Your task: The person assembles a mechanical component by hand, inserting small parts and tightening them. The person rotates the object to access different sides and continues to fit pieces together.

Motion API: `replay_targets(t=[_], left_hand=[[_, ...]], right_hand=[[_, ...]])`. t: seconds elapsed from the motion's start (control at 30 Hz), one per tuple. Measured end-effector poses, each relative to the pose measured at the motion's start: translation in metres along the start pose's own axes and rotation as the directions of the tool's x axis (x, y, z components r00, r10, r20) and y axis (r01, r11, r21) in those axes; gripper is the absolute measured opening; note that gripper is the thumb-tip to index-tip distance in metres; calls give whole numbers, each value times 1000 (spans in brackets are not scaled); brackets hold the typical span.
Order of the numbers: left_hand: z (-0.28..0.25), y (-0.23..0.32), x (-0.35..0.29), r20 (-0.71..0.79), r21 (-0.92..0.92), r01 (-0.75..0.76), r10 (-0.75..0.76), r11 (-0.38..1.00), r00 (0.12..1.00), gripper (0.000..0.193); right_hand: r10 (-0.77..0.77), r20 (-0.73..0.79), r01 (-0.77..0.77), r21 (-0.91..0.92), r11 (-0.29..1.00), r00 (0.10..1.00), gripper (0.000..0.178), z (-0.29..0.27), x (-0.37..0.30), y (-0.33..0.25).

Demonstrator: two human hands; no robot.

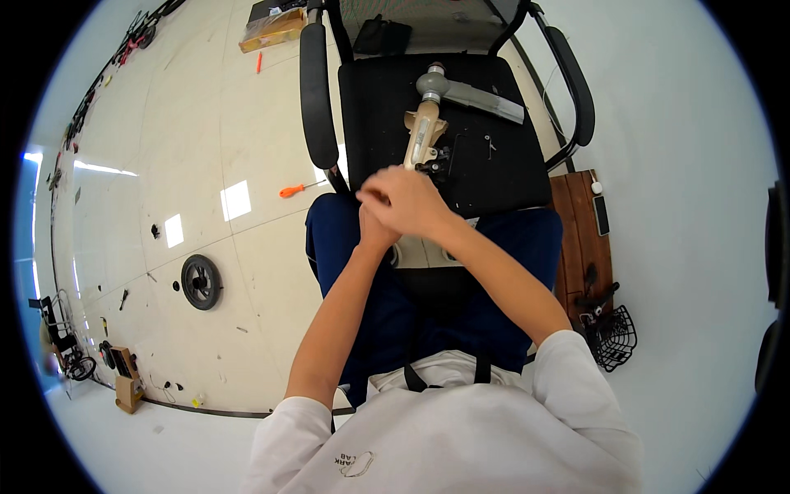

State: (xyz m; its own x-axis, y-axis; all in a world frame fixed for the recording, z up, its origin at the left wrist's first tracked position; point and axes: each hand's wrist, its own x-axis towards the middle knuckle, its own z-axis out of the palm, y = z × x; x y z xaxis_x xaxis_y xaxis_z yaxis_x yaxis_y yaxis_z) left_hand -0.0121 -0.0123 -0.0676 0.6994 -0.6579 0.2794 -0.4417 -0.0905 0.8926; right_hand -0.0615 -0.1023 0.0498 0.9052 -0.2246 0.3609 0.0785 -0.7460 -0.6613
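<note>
My right hand (409, 200) is over my left hand (378, 228) at the front edge of a black office chair seat (374, 132). Its fingers are curled, and whatever they may grip is hidden. The right hand covers the fingers of my left hand. Just beyond the hands lies a beige and grey jointed part (425, 132) with a round grey joint and a flat grey arm (485, 100) reaching right. A small black fitting (439, 163) sits by its near end. Small screws (489, 144) rest on the seat to the right.
Padded armrests (316, 82) flank the seat. On the tiled floor at left lie an orange-handled screwdriver (293, 191) and a black wheel (201, 281). A wooden board (573, 222) at right bears a phone (601, 216), near a black wire basket (615, 339). An open cardboard box (271, 31) stands far left.
</note>
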Motion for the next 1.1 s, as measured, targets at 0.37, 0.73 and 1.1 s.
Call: replay_targets(t=[0.37, 0.73, 1.1], left_hand=[[-2, 22, 8, -26, 73, 70, -68, 995, 997, 54], [0, 19, 5, 82, 1, -37, 37, 999, 996, 58], [3, 27, 2, -8, 478, -260, 300, 839, 954, 59]], right_hand=[[401, 75, -408, 177, 896, 913, 21, -48, -80, 11], [300, 80, -306, 83, 948, 951, 23, 0, -58, -2], [242, 23, -242, 173, 955, 970, 17, 3, -72, -5]])
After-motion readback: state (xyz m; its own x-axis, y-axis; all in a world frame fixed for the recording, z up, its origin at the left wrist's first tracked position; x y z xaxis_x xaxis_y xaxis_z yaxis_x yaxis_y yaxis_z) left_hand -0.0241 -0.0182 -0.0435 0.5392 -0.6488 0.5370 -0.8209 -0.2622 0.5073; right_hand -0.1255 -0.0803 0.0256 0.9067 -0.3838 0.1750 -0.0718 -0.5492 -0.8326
